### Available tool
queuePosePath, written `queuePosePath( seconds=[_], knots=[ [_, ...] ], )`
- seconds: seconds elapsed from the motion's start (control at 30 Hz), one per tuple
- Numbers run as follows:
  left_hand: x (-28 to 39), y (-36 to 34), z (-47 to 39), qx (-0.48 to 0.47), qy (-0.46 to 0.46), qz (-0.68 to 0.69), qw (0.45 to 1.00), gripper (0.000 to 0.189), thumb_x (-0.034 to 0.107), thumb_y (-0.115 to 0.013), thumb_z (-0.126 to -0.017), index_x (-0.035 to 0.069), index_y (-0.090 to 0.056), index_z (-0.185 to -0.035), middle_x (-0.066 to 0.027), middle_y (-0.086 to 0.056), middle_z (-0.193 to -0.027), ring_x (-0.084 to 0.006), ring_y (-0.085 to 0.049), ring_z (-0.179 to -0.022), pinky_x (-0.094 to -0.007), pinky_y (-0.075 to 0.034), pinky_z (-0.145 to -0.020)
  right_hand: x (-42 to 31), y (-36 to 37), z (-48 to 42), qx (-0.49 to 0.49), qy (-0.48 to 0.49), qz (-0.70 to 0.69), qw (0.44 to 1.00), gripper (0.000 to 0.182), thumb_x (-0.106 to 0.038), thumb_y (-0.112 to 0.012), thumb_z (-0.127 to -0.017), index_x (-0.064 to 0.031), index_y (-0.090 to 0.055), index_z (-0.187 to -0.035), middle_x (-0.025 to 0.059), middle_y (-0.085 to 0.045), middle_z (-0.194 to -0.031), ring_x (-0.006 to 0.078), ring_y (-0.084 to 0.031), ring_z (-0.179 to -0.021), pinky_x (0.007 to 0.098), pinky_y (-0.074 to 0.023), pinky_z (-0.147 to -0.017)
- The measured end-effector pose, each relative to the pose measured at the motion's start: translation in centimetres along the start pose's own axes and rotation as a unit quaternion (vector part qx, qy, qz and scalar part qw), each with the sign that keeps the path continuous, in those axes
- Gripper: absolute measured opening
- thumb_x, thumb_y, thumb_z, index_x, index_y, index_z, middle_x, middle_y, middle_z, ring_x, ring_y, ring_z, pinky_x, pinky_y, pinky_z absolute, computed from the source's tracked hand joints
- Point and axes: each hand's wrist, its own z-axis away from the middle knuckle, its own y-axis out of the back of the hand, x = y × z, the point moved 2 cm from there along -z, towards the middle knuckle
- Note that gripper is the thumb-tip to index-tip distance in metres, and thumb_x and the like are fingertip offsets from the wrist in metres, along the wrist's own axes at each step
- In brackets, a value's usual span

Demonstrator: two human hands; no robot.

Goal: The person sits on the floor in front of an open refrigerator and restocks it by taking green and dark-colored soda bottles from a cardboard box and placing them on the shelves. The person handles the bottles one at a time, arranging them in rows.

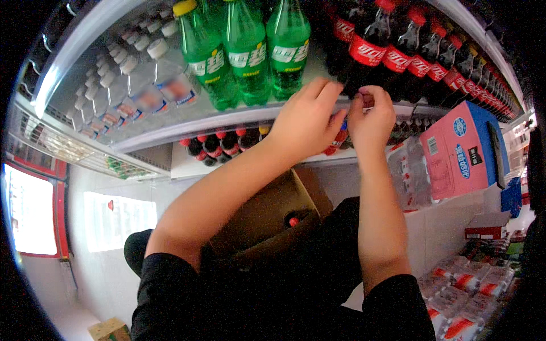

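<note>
My left hand (310, 117) is at the front edge of a cooler shelf (239, 117), its fingers bent towards the dark cola bottles. Close beside it, my right hand (372, 113) has its fingers curled in. Whether either hand pinches something small is not clear. Left of my hands stand green Sprite bottles (247, 55), one with a yellow cap. To the right, rows of red-labelled Coca-Cola bottles (370, 44) stand on the shelf. Below my forearms is an opened cardboard box (260, 209) with a red-capped bottle (293, 221) inside.
Clear water bottles (175, 87) with white caps fill the shelf's left side. Smaller cola bottles (217, 145) stand on the lower shelf. A pink and blue carton (456, 153) sits on wrapped bottles (407, 174) at right. More bottle packs (465, 290) lie on the floor.
</note>
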Motion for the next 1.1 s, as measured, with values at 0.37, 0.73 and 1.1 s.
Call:
queuePosePath(
  seconds=[0.37,0.73,1.1],
  knots=[
    [-1.2,8.5,25.2,-0.361,0.209,0.008,0.909,0.028,0.020,-0.068,-0.091,0.003,-0.062,-0.113,-0.0180,-0.065,-0.112,-0.0404,-0.066,-0.103,-0.0490,-0.058,-0.085,-1.8,-4.3,13.8,-0.751,0.102,0.128,0.640,0.035,-0.031,-0.069,-0.093,-0.0037,-0.068,-0.116,0.0224,-0.071,-0.112,0.0403,-0.068,-0.105,0.0503,-0.0543,-0.086],
    [1.5,8.2,32.1,-0.573,0.201,0.001,0.794,0.033,0.025,-0.065,-0.091,0.004,-0.063,-0.116,-0.0188,-0.069,-0.111,-0.0383,-0.071,-0.100,-0.0504,-0.060,-0.084,1.6,-9.5,27.5,-0.888,0.108,0.225,0.385,0.052,-0.041,-0.077,-0.088,-0.0096,-0.067,-0.129,0.0150,-0.071,-0.122,0.0360,-0.066,-0.113,0.0477,-0.0534,-0.091],
    [2.2,8.8,31.9,-0.711,0.178,0.012,0.680,0.056,0.046,-0.066,-0.095,0.004,-0.057,-0.131,-0.0223,-0.070,-0.120,-0.0354,-0.070,-0.112,-0.0533,-0.057,-0.091,3.5,-9.5,28.7,-0.910,0.099,0.131,0.380,0.038,-0.039,-0.082,-0.081,-0.0124,-0.073,-0.107,0.0085,-0.076,-0.101,0.0315,-0.070,-0.091,0.0481,-0.0562,-0.078]
  ],
)
